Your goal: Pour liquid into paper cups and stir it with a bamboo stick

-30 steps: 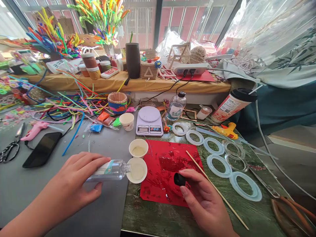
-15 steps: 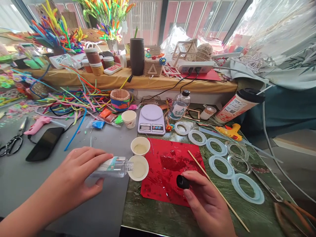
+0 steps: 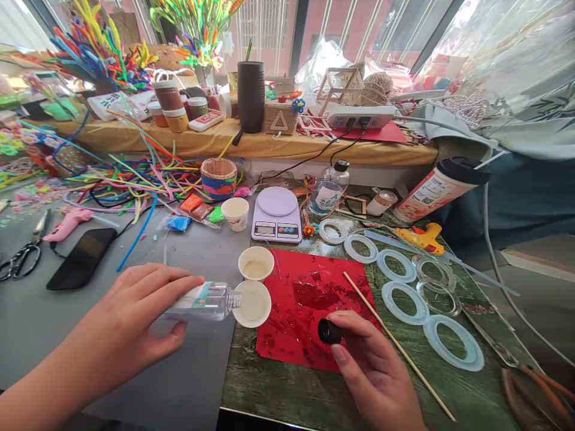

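My left hand is closed around a clear plastic bottle, which lies tilted with its open neck over the rim of a paper cup. Pale liquid shows in that cup. Just behind it stands a second paper cup, also with some liquid inside. Between the thumb and fingers of my right hand is a black bottle cap, held above a red sheet that is wet with glossy smears. A thin wooden stick lies across the sheet's right side.
Behind the cups are a lilac kitchen scale, another paper cup and a capped bottle. Translucent ring moulds lie to the right, near scissors. A phone and pink glue gun rest on the left.
The view has shifted slightly. My left hand still tips the bottle over the near cup, and the cap in my right hand has moved a little left.
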Motion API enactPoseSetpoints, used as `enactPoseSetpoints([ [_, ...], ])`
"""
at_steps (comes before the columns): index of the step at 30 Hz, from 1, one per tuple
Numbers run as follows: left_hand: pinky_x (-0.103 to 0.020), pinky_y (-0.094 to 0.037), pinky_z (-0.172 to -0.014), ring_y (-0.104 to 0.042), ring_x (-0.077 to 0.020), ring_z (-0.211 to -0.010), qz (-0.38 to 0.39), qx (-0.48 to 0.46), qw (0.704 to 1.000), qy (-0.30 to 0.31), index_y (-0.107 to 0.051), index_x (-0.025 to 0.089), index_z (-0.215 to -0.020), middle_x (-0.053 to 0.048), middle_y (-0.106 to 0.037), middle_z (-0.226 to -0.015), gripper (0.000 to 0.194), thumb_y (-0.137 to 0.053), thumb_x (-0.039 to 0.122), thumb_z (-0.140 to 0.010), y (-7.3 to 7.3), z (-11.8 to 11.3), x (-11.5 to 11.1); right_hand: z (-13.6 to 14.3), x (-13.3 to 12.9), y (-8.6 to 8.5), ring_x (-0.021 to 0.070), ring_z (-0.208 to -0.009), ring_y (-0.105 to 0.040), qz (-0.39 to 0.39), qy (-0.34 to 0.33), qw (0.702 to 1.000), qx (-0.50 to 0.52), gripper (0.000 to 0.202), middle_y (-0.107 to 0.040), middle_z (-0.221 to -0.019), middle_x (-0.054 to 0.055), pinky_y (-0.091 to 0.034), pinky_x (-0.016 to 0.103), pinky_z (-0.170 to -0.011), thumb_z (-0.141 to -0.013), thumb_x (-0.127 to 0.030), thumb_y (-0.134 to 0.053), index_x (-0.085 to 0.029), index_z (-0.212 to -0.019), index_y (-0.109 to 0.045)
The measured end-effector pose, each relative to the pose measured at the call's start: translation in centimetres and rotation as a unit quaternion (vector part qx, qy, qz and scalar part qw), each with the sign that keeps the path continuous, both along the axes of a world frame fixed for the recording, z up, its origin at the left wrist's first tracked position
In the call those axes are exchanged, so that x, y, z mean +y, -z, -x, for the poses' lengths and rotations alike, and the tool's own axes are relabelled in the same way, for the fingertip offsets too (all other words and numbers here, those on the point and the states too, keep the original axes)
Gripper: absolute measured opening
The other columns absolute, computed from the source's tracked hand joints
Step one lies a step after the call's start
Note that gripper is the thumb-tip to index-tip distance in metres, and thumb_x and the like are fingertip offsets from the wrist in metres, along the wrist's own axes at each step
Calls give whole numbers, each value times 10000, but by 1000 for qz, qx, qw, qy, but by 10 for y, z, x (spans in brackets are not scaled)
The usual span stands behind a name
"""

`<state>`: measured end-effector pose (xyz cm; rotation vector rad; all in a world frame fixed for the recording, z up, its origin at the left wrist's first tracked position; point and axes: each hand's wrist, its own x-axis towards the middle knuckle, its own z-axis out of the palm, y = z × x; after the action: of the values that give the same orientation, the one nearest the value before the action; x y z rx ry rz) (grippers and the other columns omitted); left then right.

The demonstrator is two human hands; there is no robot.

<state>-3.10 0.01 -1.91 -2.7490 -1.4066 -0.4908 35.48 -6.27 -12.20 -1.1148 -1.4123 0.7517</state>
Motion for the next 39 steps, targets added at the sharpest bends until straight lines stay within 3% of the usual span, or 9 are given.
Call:
enactPoseSetpoints([
  [8, -424, -501, -1097, -748, -272, -1167, 5, 5, 1000, 3, -641, 390, -1467, 3, -802, -1307, 560, -686, 255, -925, -2, 2, 4, 5, -2, -1, 201, -1148, -839, 5, -13, 1000, 10, 254, -847, -1206, 65, -671, 259, -1039, -1080, -304, -760, -351, -1326, -804],
  [19, -462, -504, -1121, -735, -292, -1197, 17, -12, 1000, -13, -638, 428, -1469, -3, -794, -1319, 532, -659, 293, -955, 0, -2, 8, 8, -2, 1, 226, -1078, -854, 3, -13, 1000, 11, 255, -840, -1175, 89, -717, 306, -959, -1083, -317, -754, -338, -1333, -803],
  [28, -435, -484, -1114, -751, -275, -1154, -14, -5, 1000, 12, -643, 394, -1451, -1, -801, -1295, 499, -660, 284, -964, -12, -11, 14, 10, -2, 5, 163, -1115, -841, 25, -12, 999, 43, 275, -850, -1204, 38, -651, 201, -1023, -1063, -301, -785, -372, -1328, -807],
  [39, -423, -486, -1120, -749, -258, -1138, -21, 9, 999, 29, -621, 372, -1474, -10, -795, -1297, 512, -656, 252, -977, -19, -15, 14, 11, -3, 8, 163, -1141, -841, 27, -9, 998, 62, 267, -855, -1214, 43, -642, 189, -1031, -1063, -312, -794, -363, -1324, -823],
])
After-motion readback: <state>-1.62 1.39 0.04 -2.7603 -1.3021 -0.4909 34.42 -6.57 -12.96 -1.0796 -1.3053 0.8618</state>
